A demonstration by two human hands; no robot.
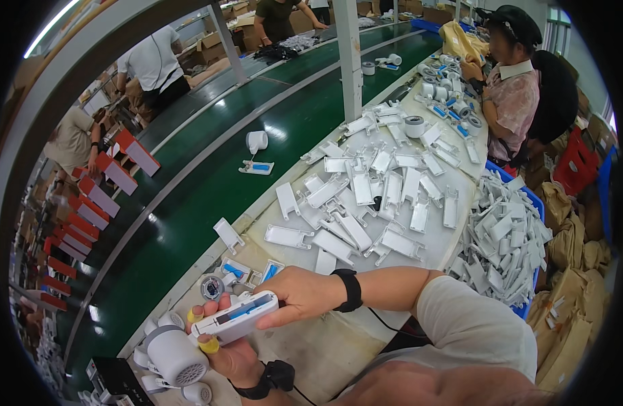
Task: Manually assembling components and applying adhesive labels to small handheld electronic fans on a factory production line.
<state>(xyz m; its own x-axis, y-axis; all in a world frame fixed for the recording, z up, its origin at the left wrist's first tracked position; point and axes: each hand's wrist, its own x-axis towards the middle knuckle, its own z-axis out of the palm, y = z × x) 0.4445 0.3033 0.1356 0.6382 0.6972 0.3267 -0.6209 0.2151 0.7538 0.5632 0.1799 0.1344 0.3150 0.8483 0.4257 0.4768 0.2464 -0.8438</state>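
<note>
Both my hands grip one white plastic housing (242, 317), long and hollow, with a blue part lying in its slot. My left hand (234, 360), with yellow wraps on its fingers, holds the housing from below and at its left end. My right hand (303, 296) closes around the other end, thumb along the side. Close to the left hand is a large white round head (178, 355) with a perforated grille; whether it joins the housing I cannot tell. Just beyond the hands lie a round part with an exposed inside (212, 287) and an open housing with a blue part (236, 271).
Many loose white shells (352, 230) cover the worktable ahead. A blue crate (536, 203) heaped with shells stands at the right. The green conveyor (190, 233) runs along the left, carrying red-and-white boxes (112, 172). A white post (350, 68) rises beside it. A co-worker (514, 95) sits far right.
</note>
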